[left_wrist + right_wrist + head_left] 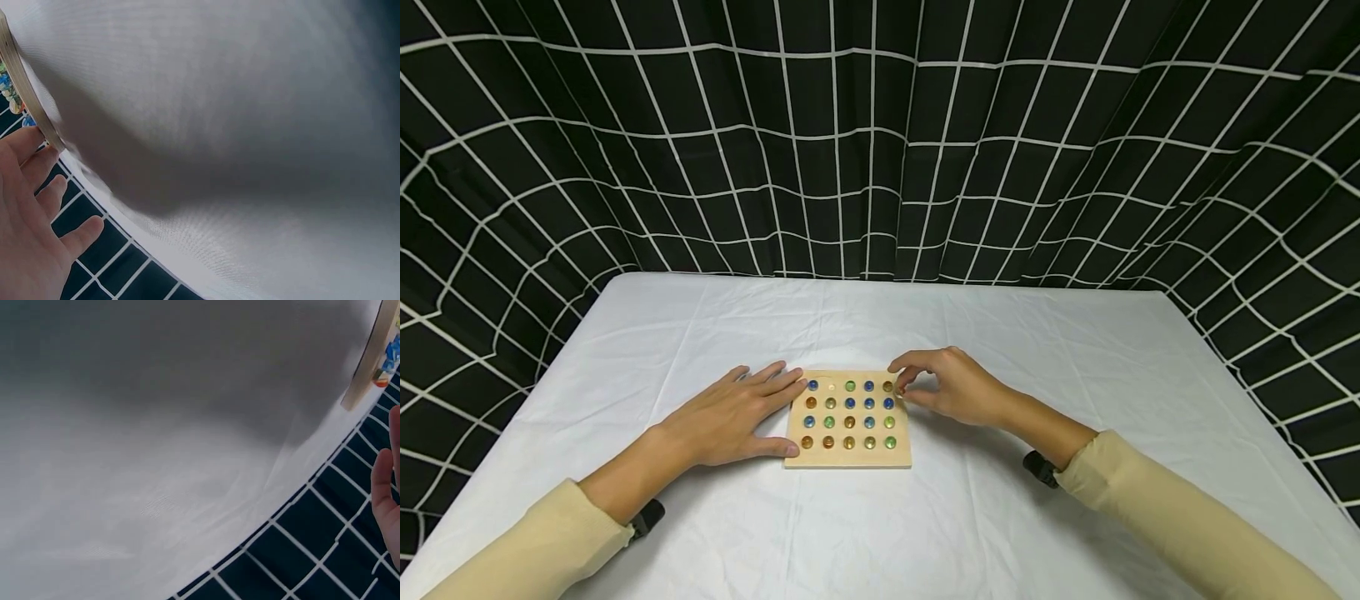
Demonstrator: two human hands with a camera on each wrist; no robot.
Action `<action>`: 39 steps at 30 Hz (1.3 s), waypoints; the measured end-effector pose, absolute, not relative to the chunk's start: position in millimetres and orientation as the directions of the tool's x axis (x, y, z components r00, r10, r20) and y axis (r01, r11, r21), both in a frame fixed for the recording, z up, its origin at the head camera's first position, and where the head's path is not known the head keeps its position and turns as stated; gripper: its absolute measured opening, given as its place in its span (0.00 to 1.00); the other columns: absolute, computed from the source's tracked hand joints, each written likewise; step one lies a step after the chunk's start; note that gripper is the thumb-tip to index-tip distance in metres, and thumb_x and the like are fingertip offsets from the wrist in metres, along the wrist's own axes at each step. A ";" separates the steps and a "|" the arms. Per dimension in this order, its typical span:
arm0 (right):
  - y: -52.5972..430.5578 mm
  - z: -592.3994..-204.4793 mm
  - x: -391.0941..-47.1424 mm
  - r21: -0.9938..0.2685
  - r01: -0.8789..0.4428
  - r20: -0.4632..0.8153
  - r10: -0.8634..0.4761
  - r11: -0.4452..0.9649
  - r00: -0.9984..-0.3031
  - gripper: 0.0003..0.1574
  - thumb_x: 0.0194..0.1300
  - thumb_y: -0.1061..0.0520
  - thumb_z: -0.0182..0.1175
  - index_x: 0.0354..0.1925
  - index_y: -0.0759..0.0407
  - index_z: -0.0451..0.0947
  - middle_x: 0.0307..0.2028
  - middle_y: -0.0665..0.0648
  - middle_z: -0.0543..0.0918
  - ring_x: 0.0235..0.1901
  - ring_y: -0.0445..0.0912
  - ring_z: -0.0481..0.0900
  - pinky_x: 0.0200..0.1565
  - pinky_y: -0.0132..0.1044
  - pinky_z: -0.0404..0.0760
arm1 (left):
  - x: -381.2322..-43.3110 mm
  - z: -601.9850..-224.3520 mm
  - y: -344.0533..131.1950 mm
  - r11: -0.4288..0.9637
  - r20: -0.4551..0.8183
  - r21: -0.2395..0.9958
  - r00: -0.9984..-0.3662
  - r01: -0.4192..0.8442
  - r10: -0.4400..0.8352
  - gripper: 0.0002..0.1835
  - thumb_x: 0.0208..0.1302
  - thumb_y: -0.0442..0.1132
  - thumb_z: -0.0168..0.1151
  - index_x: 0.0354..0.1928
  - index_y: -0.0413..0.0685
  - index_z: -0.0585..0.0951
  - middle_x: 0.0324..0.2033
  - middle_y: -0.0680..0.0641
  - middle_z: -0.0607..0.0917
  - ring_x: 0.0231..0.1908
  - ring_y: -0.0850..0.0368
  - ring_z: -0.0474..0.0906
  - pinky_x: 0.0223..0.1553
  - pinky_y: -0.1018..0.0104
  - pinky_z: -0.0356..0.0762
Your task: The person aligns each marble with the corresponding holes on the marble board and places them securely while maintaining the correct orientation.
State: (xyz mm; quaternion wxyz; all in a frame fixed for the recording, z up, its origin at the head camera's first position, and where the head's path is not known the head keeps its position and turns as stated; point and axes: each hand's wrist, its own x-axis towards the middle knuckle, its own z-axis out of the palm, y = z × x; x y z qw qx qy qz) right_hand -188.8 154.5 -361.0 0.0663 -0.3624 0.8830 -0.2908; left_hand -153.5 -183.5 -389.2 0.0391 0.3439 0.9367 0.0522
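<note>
A pale wooden board (848, 460) lies flat, set with rows of coloured glass marbles (849, 422). My left hand (730, 417) lies at its left side with the fingers spread; fingertips and thumb rest on the edge. In the left wrist view, fingertips touch the board's edge (28, 87). My right hand (958, 387) is at the board's far right corner, beside an amber marble (887, 387). Its thumb and fingers are brought together, pinching what looks like a small marble, mostly hidden by the fingertips. Only part of that hand (389, 494) shows in the right wrist view.
A white cloth (1037, 350) with faint creases covers the table. Black curtains (865, 150) with a white grid hang behind it and along both sides. A pale spot (831, 387) in the far row looks like a bare hole or a clear marble.
</note>
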 end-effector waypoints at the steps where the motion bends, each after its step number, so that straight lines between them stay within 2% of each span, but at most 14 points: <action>1: 152.0 -361.4 -189.5 -0.567 -0.602 0.096 -0.680 0.563 -0.727 0.22 0.60 0.64 0.70 0.54 0.61 0.80 0.38 0.46 0.89 0.50 0.44 0.83 0.57 0.49 0.77 | -153.4 -389.3 -183.6 0.757 -0.036 0.125 -0.760 0.641 0.649 0.51 0.60 0.78 0.48 0.77 0.53 0.60 0.75 0.50 0.61 0.75 0.47 0.53 0.69 0.35 0.55; 5: 141.2 -362.7 -191.8 -0.587 -0.602 0.097 -0.691 0.542 -0.717 0.22 0.60 0.64 0.70 0.54 0.62 0.80 0.38 0.47 0.89 0.49 0.43 0.83 0.58 0.48 0.77 | -153.3 -390.1 -183.8 0.759 -0.035 0.122 -0.761 0.640 0.648 0.51 0.60 0.78 0.48 0.77 0.54 0.60 0.75 0.50 0.61 0.75 0.47 0.54 0.69 0.35 0.55; 11: 122.4 -365.3 -195.2 -0.601 -0.620 0.116 -0.713 0.504 -0.692 0.21 0.60 0.64 0.70 0.53 0.63 0.80 0.39 0.48 0.89 0.45 0.41 0.84 0.52 0.49 0.79 | -153.8 -391.1 -184.6 0.760 -0.038 0.113 -0.761 0.640 0.647 0.51 0.60 0.78 0.47 0.77 0.53 0.60 0.75 0.50 0.61 0.75 0.47 0.54 0.68 0.36 0.56; 18: 103.1 -368.0 -200.6 -0.614 -0.619 0.102 -0.728 0.490 -0.678 0.20 0.61 0.64 0.70 0.53 0.63 0.80 0.38 0.51 0.89 0.41 0.41 0.86 0.48 0.41 0.83 | -154.0 -391.5 -185.3 0.758 -0.038 0.119 -0.760 0.641 0.648 0.51 0.60 0.79 0.46 0.77 0.53 0.61 0.75 0.50 0.61 0.75 0.47 0.54 0.68 0.36 0.56; 23: 94.6 -367.2 -204.6 -0.610 -0.615 0.095 -0.725 0.499 -0.683 0.21 0.62 0.62 0.70 0.53 0.63 0.80 0.38 0.50 0.89 0.41 0.39 0.85 0.51 0.42 0.81 | -153.8 -390.4 -185.6 0.758 -0.040 0.122 -0.760 0.641 0.649 0.51 0.60 0.79 0.46 0.77 0.53 0.60 0.75 0.51 0.61 0.75 0.47 0.53 0.69 0.36 0.55; 29: 86.9 -366.6 -209.3 -0.586 -0.624 0.090 -0.725 0.516 -0.683 0.21 0.62 0.61 0.70 0.54 0.61 0.80 0.39 0.48 0.89 0.45 0.41 0.84 0.57 0.47 0.77 | -153.7 -388.9 -186.1 0.756 -0.038 0.123 -0.758 0.643 0.651 0.51 0.61 0.78 0.47 0.77 0.53 0.61 0.75 0.50 0.61 0.75 0.47 0.53 0.69 0.36 0.55; 39: 74.2 -371.7 -213.4 -0.585 -0.609 0.052 -0.725 0.536 -0.687 0.22 0.63 0.60 0.69 0.55 0.61 0.80 0.39 0.49 0.89 0.47 0.42 0.84 0.58 0.42 0.77 | -154.6 -388.7 -185.4 0.759 -0.052 0.121 -0.759 0.640 0.649 0.51 0.60 0.78 0.47 0.77 0.53 0.60 0.75 0.51 0.60 0.75 0.47 0.53 0.68 0.36 0.55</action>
